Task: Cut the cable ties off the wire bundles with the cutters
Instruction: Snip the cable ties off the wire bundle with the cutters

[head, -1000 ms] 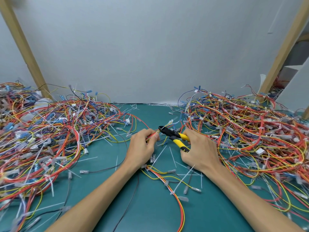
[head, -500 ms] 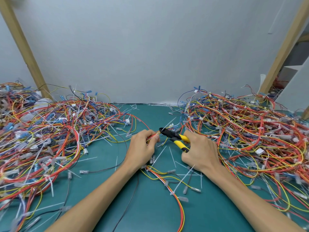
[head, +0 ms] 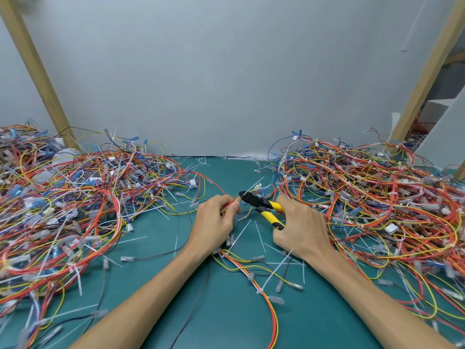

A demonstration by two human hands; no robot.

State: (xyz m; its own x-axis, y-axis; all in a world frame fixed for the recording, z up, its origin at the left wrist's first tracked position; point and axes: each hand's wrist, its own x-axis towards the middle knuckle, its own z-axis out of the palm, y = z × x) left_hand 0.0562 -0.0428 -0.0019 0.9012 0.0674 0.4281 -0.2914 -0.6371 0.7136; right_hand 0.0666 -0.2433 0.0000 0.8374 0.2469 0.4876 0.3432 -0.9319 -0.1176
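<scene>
Centrally, just below the middle of the frame, the left hand [head: 216, 220] pinches a thin wire bundle [head: 230, 205] of red and yellow strands between curled fingers and thumb, the rest of that bundle trailing down toward the lower centre across the green mat [head: 226, 321]. Just right of it, the right hand [head: 300, 230] wraps closed around the yellow handles of the cutters [head: 261, 206], whose black nose points left and meets the held wires beside the left thumb; whether the blades are parted is too small to tell. Large tangled wire heaps fill the left pile [head: 70, 205] and the right pile [head: 377, 197], and loose white cable ties [head: 276, 274] lie scattered on the mat between the forearms.
</scene>
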